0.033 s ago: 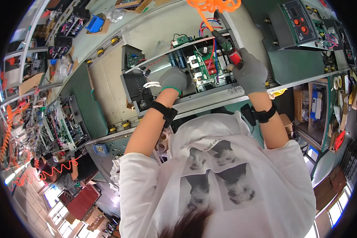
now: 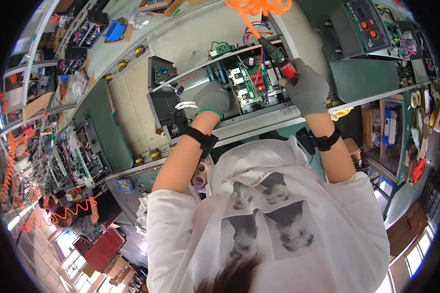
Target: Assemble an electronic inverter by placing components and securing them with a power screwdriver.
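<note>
An open metal chassis [image 2: 239, 117] lies in front of me, with a green circuit board [image 2: 244, 80], red parts and red and blue wires inside. My right hand [image 2: 305, 90], in a grey glove, is closed round a red and dark powered screwdriver [image 2: 288, 71] at the chassis's right end. An orange coiled hose [image 2: 259, 7] leads down to the tool. My left hand [image 2: 213, 99], gloved in grey with a green cuff, rests over the chassis left of the board; its fingers are bent down out of sight. White cable ends [image 2: 186, 105] lie beside it.
Green boards [image 2: 362, 80] flank the work bay. A unit with orange knobs [image 2: 366, 27] stands at the right. A blue bin [image 2: 115, 30] sits at the far left. More circuit assemblies [image 2: 80, 154] lie at the left, where another person [image 2: 83, 222] works.
</note>
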The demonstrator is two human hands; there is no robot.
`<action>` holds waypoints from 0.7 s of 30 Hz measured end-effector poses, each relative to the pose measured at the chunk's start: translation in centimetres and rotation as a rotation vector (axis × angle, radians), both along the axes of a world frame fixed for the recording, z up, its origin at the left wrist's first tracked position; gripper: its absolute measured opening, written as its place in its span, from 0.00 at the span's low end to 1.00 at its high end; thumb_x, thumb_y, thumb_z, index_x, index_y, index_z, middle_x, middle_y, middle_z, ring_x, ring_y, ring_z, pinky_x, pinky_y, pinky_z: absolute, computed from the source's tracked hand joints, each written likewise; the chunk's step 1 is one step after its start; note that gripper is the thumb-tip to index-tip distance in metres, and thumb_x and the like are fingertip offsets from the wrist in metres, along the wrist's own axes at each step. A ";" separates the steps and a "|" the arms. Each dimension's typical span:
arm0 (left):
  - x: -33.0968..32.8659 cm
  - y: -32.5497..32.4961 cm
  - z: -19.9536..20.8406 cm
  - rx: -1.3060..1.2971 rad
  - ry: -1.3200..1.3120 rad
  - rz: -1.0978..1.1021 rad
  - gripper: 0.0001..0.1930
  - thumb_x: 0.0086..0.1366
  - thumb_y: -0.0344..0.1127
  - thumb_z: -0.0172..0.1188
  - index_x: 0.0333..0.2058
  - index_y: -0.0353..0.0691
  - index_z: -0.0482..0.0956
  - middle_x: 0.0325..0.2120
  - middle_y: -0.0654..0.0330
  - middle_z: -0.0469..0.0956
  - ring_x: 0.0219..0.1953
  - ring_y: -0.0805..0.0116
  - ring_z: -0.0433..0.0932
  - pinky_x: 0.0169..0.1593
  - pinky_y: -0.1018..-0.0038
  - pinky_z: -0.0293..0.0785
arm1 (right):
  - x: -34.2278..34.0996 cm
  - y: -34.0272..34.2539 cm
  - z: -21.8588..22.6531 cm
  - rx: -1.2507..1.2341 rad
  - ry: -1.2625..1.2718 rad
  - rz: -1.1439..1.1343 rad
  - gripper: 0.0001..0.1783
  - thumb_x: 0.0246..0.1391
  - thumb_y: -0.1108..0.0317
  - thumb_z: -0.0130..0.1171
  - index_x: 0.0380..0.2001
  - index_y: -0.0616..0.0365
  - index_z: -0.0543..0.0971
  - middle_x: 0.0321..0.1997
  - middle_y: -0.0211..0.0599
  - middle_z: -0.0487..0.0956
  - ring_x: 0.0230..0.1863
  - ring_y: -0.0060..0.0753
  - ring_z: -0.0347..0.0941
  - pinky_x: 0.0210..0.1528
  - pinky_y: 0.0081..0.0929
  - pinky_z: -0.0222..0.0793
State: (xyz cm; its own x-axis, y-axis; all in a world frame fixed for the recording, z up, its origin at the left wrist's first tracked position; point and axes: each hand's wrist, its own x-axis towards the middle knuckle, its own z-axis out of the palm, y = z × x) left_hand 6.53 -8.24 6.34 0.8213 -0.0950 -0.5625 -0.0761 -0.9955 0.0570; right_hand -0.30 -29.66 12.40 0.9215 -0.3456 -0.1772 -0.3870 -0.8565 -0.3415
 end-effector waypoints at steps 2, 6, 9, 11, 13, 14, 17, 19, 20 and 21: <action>-0.4 -0.9 1.4 -0.027 -0.103 0.035 0.12 0.59 0.40 0.51 0.35 0.42 0.79 0.34 0.55 0.81 0.39 0.55 0.80 0.41 0.64 0.72 | -0.2 -0.1 -0.7 -0.033 -0.015 -0.013 0.22 0.40 0.59 0.66 0.41 0.47 0.73 0.28 0.37 0.77 0.33 0.45 0.76 0.33 0.40 0.70; -1.3 -0.8 1.3 -0.010 -0.170 -0.061 0.09 0.57 0.38 0.52 0.33 0.42 0.77 0.29 0.56 0.80 0.34 0.57 0.80 0.37 0.62 0.71 | -0.2 -0.1 -0.6 -0.038 -0.041 0.001 0.19 0.42 0.64 0.61 0.41 0.47 0.73 0.28 0.37 0.76 0.32 0.45 0.75 0.33 0.41 0.69; -2.0 -0.9 -0.1 0.128 -0.519 -0.306 0.06 0.57 0.36 0.53 0.32 0.44 0.75 0.25 0.61 0.77 0.29 0.62 0.79 0.33 0.62 0.69 | -0.1 0.0 -0.2 -0.048 0.003 0.029 0.18 0.46 0.57 0.62 0.39 0.50 0.71 0.31 0.41 0.76 0.33 0.46 0.76 0.34 0.40 0.71; -2.1 -1.0 -0.5 0.149 -0.550 -0.300 0.06 0.57 0.36 0.54 0.32 0.44 0.74 0.25 0.62 0.77 0.29 0.63 0.79 0.33 0.64 0.69 | 0.0 0.2 0.2 -0.063 0.043 0.027 0.18 0.46 0.58 0.62 0.39 0.50 0.71 0.32 0.40 0.76 0.34 0.46 0.77 0.34 0.40 0.72; -2.2 -1.2 -0.7 0.170 -0.581 -0.297 0.06 0.57 0.36 0.54 0.32 0.45 0.73 0.24 0.63 0.76 0.28 0.64 0.79 0.32 0.65 0.69 | 0.0 0.2 0.2 -0.078 0.084 0.023 0.18 0.46 0.59 0.61 0.39 0.50 0.71 0.33 0.40 0.76 0.34 0.45 0.77 0.34 0.40 0.72; -2.2 -1.1 -0.8 0.174 -0.564 -0.280 0.06 0.57 0.36 0.54 0.32 0.45 0.73 0.24 0.63 0.76 0.28 0.64 0.79 0.33 0.65 0.70 | 0.0 0.3 0.1 -0.069 0.081 0.020 0.17 0.46 0.60 0.61 0.40 0.50 0.71 0.33 0.40 0.76 0.35 0.45 0.76 0.34 0.40 0.72; -2.1 -0.7 -1.0 0.169 -0.506 -0.256 0.05 0.57 0.36 0.54 0.32 0.44 0.73 0.25 0.62 0.77 0.30 0.63 0.79 0.35 0.64 0.69 | 0.1 0.5 0.1 -0.062 0.084 0.019 0.17 0.47 0.61 0.60 0.40 0.51 0.70 0.34 0.40 0.75 0.37 0.45 0.76 0.35 0.41 0.72; -1.9 -0.1 -1.4 0.164 -0.464 -0.243 0.05 0.56 0.35 0.53 0.32 0.44 0.73 0.26 0.62 0.77 0.31 0.63 0.79 0.37 0.63 0.69 | -0.1 0.6 0.2 -0.062 0.088 0.026 0.17 0.47 0.62 0.60 0.40 0.52 0.70 0.34 0.41 0.75 0.37 0.45 0.76 0.35 0.40 0.72; -1.2 0.1 -1.3 0.132 -0.341 -0.145 0.06 0.56 0.35 0.53 0.32 0.44 0.74 0.28 0.61 0.78 0.31 0.61 0.79 0.37 0.63 0.69 | 0.0 0.6 0.2 -0.062 0.096 0.025 0.17 0.47 0.62 0.60 0.40 0.52 0.70 0.34 0.41 0.75 0.37 0.46 0.76 0.35 0.40 0.72; -0.9 0.4 -1.1 0.100 -0.219 -0.046 0.07 0.56 0.35 0.54 0.33 0.44 0.74 0.29 0.59 0.79 0.32 0.59 0.79 0.37 0.63 0.69 | 0.1 0.6 0.1 -0.062 0.104 0.025 0.17 0.47 0.62 0.60 0.40 0.53 0.70 0.34 0.41 0.75 0.37 0.46 0.76 0.35 0.40 0.72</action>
